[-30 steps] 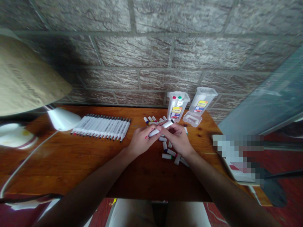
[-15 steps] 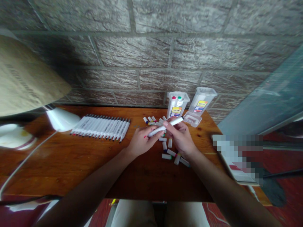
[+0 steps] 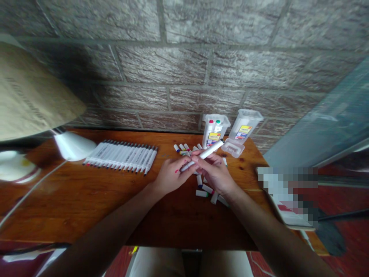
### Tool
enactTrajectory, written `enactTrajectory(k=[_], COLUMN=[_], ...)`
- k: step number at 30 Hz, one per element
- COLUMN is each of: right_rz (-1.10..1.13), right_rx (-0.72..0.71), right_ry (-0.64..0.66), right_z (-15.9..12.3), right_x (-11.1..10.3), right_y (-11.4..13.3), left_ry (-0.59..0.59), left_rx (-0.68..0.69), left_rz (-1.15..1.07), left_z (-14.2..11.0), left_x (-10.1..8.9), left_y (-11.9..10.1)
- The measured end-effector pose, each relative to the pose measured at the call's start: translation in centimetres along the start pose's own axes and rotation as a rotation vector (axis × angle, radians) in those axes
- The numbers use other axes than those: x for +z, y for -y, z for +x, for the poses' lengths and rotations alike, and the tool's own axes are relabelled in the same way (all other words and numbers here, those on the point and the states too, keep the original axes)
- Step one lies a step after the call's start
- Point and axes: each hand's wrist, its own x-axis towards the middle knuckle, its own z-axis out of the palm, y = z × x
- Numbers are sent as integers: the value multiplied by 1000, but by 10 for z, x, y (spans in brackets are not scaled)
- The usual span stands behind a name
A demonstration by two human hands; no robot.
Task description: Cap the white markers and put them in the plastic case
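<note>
A white marker pen (image 3: 212, 149) slants up to the right between my hands, its dark tip end uppermost. My left hand (image 3: 171, 173), with red marks on its skin, is closed around the pen's lower part. Fingers of my right hand (image 3: 215, 169) grip the pen farther up, touching my left fingers. Loose white caps with coloured ends (image 3: 201, 193) lie under and around my hands, several of them partly hidden. Behind the pen stands a clear plastic case (image 3: 224, 122) holding a red-ended and a green-ended marker.
A row of white markers (image 3: 121, 156) lies side by side at left, beside a lamp (image 3: 72, 145). A second clear case (image 3: 248, 123) with its lid (image 3: 234, 148) open stands near the brick wall (image 3: 184, 61). A pixelated device (image 3: 284, 207) sits at right.
My right hand has shifted slightly left and down along the marker, and its fingers are closer to my left hand. Both hands still hold the pen; the view has moved a little.
</note>
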Motion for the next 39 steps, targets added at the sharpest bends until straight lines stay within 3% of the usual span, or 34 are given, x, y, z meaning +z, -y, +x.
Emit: enactTrajectory(k=[10, 21, 30, 39], right_rz=[-5, 382, 371, 443], right_rx=[-66, 49, 98, 70], right_ry=[-69, 35, 13, 94], right_z=[1, -8, -4, -3], right_x=[4, 15, 6, -4], right_y=[7, 23, 31, 35], left_ry=[19, 9, 71, 24], left_rx=[10, 33, 76, 48], left_rz=[-2, 27, 55, 71], left_z=[1, -2, -3, -1], left_x=[0, 5, 4, 0], left_y=[-2, -2, -5, -3])
